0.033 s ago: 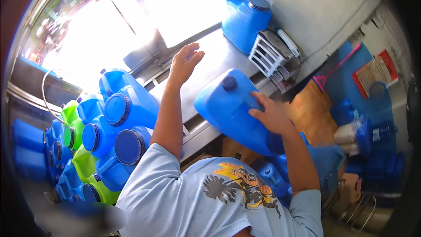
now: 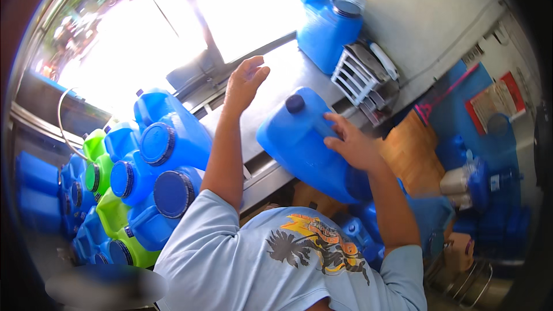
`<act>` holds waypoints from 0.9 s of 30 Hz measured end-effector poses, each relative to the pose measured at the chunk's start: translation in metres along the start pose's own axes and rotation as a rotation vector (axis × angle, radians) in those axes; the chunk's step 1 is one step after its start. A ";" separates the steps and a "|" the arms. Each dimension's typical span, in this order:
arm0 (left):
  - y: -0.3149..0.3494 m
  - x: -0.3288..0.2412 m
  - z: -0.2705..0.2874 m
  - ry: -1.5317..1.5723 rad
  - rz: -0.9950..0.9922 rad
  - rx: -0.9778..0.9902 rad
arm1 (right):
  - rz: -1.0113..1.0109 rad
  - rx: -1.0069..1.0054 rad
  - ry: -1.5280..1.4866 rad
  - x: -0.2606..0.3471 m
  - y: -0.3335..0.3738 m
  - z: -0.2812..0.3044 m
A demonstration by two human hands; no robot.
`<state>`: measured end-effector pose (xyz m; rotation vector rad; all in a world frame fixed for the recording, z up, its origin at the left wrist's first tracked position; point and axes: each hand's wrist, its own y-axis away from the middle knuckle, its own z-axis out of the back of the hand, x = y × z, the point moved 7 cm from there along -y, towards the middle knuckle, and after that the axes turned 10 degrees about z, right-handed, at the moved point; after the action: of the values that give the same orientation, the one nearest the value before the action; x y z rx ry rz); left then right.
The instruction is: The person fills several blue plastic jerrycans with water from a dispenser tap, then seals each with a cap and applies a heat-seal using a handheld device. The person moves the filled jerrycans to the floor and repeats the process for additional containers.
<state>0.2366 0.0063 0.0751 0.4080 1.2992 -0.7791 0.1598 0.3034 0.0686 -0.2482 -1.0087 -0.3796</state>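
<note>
A blue plastic jug is tilted over the near edge of the metal counter. Its small dark cap points up and away, while a large dark lid shows at its lower right end. My right hand grips the jug at its handle, with thumb and forefinger visible and the other fingers partly hidden. Above the counter, left of the jug, my left hand is raised with bent fingers apart and nothing in it.
Several blue jugs and green jugs are stacked at my left. Another blue jug stands at the counter's far end, beside a white rack. More blue containers lie low at my right, near a wire rack.
The jug and my right hand have shifted slightly left and away across the counter. My left hand stays raised, and the whole view has moved a little.
</note>
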 end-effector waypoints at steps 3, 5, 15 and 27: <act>-0.001 -0.007 0.019 -0.015 -0.085 -0.151 | 0.107 0.118 -0.115 0.021 -0.089 -0.019; 0.014 0.000 0.013 0.021 -0.037 -0.181 | 0.124 0.220 -0.061 0.029 -0.130 -0.030; 0.130 -0.011 -0.067 -0.460 -0.170 0.094 | 0.118 -0.150 -0.582 -0.142 -0.133 0.025; 0.118 0.045 0.032 -0.481 0.021 -0.324 | 0.115 0.175 -0.515 -0.118 -0.229 -0.121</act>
<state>0.3462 0.0531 0.0220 -0.0297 0.9417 -0.5873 0.1006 0.0734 -0.0881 -0.2495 -1.5175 -0.1188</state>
